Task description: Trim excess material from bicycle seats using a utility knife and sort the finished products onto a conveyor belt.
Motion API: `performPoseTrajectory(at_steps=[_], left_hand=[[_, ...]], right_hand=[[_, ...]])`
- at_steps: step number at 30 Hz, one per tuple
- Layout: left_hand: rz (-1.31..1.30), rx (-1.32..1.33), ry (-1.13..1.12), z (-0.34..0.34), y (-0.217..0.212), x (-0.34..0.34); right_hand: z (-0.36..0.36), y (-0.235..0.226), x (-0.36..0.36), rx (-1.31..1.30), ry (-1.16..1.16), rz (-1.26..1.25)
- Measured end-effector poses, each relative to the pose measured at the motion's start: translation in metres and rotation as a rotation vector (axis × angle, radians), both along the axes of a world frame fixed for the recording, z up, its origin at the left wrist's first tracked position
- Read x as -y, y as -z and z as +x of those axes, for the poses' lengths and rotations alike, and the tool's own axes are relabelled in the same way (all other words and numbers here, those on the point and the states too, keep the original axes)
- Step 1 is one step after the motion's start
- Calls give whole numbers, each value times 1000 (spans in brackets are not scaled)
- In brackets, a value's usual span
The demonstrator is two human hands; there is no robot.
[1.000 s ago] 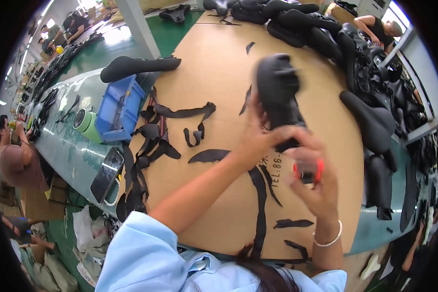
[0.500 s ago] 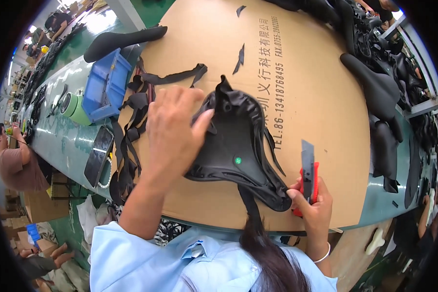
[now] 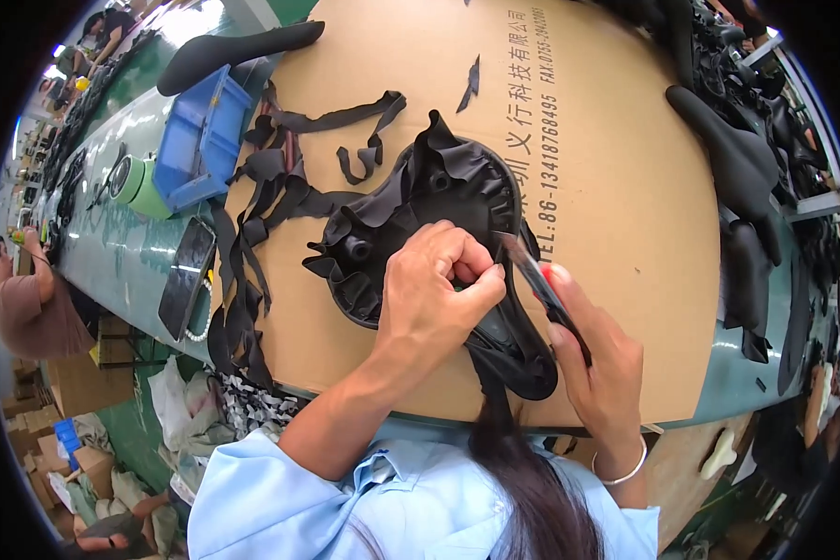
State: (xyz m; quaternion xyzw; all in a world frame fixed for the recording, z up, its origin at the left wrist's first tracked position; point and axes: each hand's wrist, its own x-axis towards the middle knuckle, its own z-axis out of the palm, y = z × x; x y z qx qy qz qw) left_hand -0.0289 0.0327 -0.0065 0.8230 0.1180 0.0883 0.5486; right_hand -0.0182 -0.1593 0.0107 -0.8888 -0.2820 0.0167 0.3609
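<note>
A black bicycle saddle point(image 3: 345, 289) lies upside down in front of me, its thin cover gathered in ruffles round the wide end and its narrow nose toward me. My left hand point(image 3: 434, 289) is over the saddle's middle, thumb and fingertips pinched together by the right inner rim; what they pinch is too small to make out. My right hand point(image 3: 593, 350) grips a red and black utility knife point(image 3: 553, 297). Its blade points up and left, with the tip at the saddle's right rim, close to my left fingertips.
Brown cardboard point(image 3: 625, 215) covers the table under the saddle. Black offcut strips point(image 3: 243, 280) lie at left, near a blue bin point(image 3: 196, 149), a green round container point(image 3: 138, 187) and a phone point(image 3: 187, 280). More black saddles point(image 3: 728, 149) line the right edge. A person point(image 3: 33, 299) is at far left.
My left hand has moved right and down from the saddle's left side and closed into a pinch. The knife has swung up and left to the rim. The saddle has turned.
</note>
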Motion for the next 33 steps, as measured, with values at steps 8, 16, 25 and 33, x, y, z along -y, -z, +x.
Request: performPoseTrajectory(at_steps=[8,16,25,33], left_hand=[[-225,39,36,-10,3,-7],[-891,157,197,-4,1,-19],[159,481,847,-18,-26,-29],[525,345,658,-12,-7,-58]], right_hand=[[-4,1,14,-68,-92,81],[-60,-46,26,-555,119,-144],[-91,10,33,-365,550,472],[-73,1,20,59,15,-82]])
